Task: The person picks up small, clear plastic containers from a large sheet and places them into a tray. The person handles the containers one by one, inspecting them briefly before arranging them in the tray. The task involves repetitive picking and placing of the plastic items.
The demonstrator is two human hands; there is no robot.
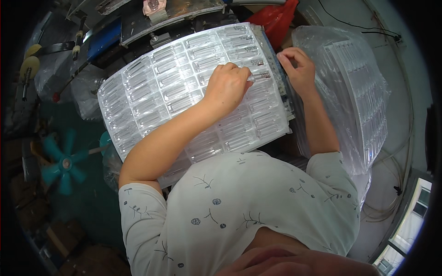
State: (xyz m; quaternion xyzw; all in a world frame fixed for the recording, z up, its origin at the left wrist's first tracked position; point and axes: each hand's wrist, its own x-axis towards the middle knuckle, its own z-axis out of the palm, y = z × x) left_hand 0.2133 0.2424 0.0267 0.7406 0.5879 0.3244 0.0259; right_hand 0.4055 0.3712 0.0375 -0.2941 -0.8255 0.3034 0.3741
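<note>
A large white plastic tray (203, 72) lies tilted before me, its rows of compartments filled with clear tubes under a shiny surface. Dark printing marks the tubes along its right side. My left hand (229, 86) is over the tray's right part, palm down, with its fingers closed on the end of a clear tube (255, 78). Just beyond the tray's right edge is my right hand (297, 69), raised, with thumb and forefinger close together; whether something small is between them cannot be told.
Another tray (359, 93) of clear pieces stands in plastic wrap at the right. A red plastic bag (281, 24) is behind the tray. Machine parts (160, 38) and a dark metal plate (138, 29) lie beyond it. A teal fan (65, 164) is at the left.
</note>
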